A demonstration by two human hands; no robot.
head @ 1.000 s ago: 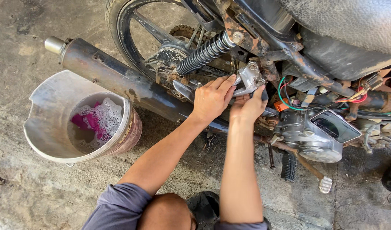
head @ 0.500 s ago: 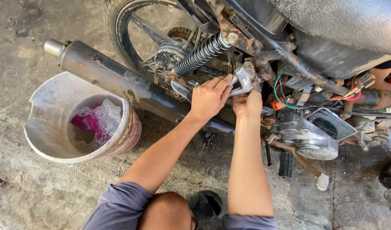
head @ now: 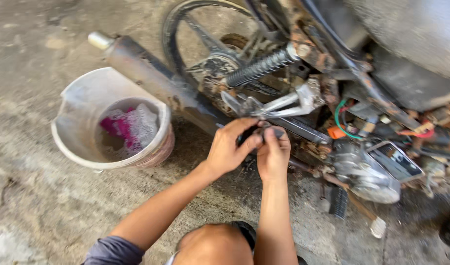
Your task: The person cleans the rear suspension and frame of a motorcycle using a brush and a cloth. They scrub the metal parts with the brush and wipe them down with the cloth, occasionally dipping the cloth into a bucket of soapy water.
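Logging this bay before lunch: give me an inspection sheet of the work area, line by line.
Surface: rough, stained concrete floor, damp and dark under the motorcycle.
Job's things: small dark part pinched between both hands, just below the silver footrest bracket; too small to tell what kind.
Clutter: cracked white bucket with soapy water and a pink cloth, beside the rusty exhaust pipe.
Grippers: left hand and right hand bare, fingertips meeting on the part.
Cables: green, red and orange wires loose above the engine.
Surroundings: rear wheel, coil spring shock, black kickstand foot.
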